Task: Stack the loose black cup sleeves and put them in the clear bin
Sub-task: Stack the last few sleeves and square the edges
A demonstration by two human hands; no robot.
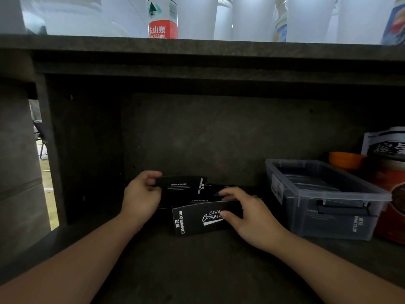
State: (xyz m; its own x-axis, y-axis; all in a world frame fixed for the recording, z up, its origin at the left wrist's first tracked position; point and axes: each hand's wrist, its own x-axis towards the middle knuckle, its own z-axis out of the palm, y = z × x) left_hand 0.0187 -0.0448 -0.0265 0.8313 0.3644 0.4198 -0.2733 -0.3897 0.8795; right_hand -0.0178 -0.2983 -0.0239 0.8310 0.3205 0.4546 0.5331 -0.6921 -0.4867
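Note:
Several black cup sleeves with white "Camping Club" print lie loose on the dark shelf floor, in the middle of the head view. My left hand (141, 195) pinches the left end of one flat sleeve (182, 186) at the back. My right hand (243, 213) grips the right end of a nearer sleeve (195, 220), thumb on its printed face, fingers over its top edge. More sleeves (210, 193) lie between and under these two. The clear bin (324, 200) stands to the right of my right hand, with dark sleeves stacked inside.
A thick shelf board (197, 51) runs overhead, carrying a water bottle (162, 17) and white cups. An orange bowl (346, 160) and printed packages (390, 194) stand behind and right of the bin. The cabinet's side wall (50, 150) closes off the left.

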